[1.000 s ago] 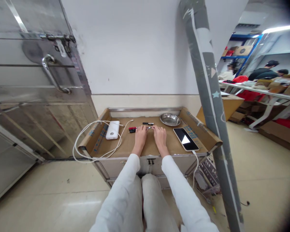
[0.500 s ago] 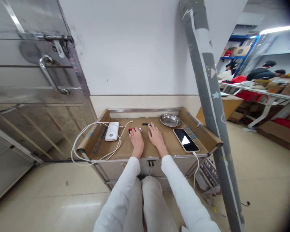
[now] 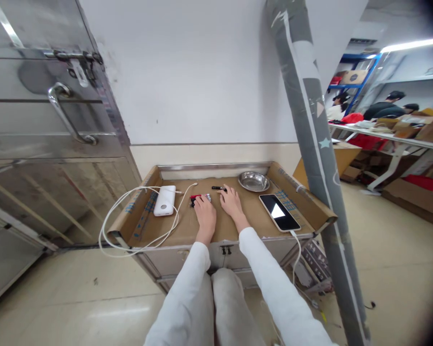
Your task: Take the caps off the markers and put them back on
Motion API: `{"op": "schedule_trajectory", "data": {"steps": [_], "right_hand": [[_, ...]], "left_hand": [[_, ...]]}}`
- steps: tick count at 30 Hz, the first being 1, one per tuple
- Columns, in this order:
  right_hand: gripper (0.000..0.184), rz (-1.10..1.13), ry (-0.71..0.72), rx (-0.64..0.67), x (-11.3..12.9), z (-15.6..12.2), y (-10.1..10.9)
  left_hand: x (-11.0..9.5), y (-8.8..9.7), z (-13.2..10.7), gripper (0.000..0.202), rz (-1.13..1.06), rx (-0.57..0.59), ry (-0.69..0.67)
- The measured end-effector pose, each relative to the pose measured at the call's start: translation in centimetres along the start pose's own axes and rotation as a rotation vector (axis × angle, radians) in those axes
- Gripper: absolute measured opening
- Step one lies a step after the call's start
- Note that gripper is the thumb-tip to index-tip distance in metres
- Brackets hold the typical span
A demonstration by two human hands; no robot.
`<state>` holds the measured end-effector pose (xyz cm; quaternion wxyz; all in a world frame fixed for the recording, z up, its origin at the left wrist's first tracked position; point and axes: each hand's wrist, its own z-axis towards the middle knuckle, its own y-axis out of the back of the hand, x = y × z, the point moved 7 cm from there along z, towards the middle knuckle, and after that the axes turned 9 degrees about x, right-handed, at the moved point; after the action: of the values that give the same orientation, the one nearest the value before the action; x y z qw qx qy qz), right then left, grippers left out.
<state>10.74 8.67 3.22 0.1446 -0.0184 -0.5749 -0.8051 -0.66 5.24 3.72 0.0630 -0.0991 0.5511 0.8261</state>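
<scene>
My left hand (image 3: 205, 214) lies on the cardboard-lined cart top (image 3: 223, 218), its fingertips on a small red and black tool (image 3: 198, 197). My right hand (image 3: 231, 203) rests flat beside it, fingers stretched toward a small black cylinder (image 3: 217, 188) at their tips. Whether the left fingers grip the red tool is too small to see. Both arms wear white sleeves.
A white power bank (image 3: 165, 200) with looping white cable (image 3: 126, 226) lies left. A steel dish (image 3: 253, 181) sits at the back right and a phone (image 3: 279, 212) with a cable lies right. A grey rolled mat (image 3: 310, 120) leans at the right; a steel door (image 3: 50, 120) stands left. People work far right.
My hands drew apart from the middle; the left slid toward the red tool and the right reached up to the black cylinder. The view shifted slightly right.
</scene>
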Motion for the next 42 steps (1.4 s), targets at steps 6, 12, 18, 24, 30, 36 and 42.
{"op": "schedule_trajectory", "data": {"steps": [6, 12, 18, 24, 30, 36, 42], "right_hand": [[0.036, -0.067, -0.019, -0.028, -0.5, -0.3, 0.4], [0.035, -0.069, -0.101, -0.023, -1.5, -0.3, 0.0], [0.024, -0.065, -0.131, -0.011, -2.4, -0.9, 0.3], [0.025, -0.032, -0.096, 0.007, -2.9, -0.9, -0.3], [0.026, 0.046, -0.076, -0.018, -3.1, -0.9, -0.1], [0.026, 0.248, 0.024, -0.067, -2.6, -0.9, 0.5], [0.031, 0.307, 0.001, -0.072, -2.8, -0.8, 0.0]], "left_hand": [[-2.7, -0.9, 0.9, 0.028, -0.027, 0.026, -0.148], [-4.0, -1.9, 1.8, 0.031, 0.001, 0.044, -0.241], [-4.3, -2.5, 2.3, 0.029, -0.005, 0.082, -0.261], [-4.2, -2.6, 2.4, 0.026, -0.051, 0.105, -0.289], [-4.3, -3.5, 2.7, 0.02, -0.159, 0.184, -0.366], [-4.2, -4.0, 3.0, 0.018, -0.316, 0.204, -0.365], [-4.4, -4.1, 2.8, 0.026, -0.423, 0.244, -0.376]]}}
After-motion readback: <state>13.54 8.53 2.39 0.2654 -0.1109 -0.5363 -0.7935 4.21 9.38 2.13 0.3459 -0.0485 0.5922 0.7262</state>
